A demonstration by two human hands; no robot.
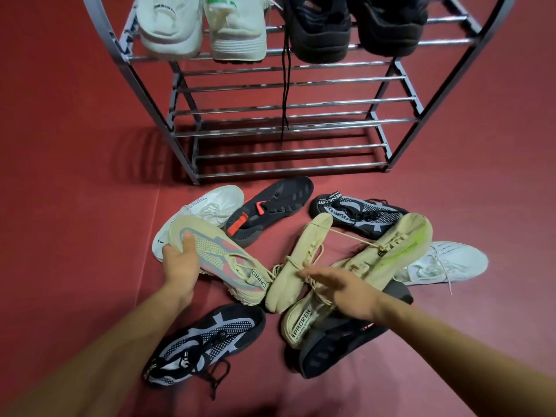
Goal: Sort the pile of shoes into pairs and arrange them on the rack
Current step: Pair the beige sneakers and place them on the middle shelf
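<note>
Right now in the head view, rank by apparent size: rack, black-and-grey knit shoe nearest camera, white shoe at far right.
1. rack
2. black-and-grey knit shoe, though nearness to the camera inflates it
3. white shoe, partly hidden

Red floor [75, 176] (loose shoes [270, 206] scattered) under a metal rack [288, 152] bearing two pairs.

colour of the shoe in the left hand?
Beige knit shoe with pink and grey stripes; head view.

lower rack shelves [288, 127] bare | shoe pile [270, 212] blocks front
</note>
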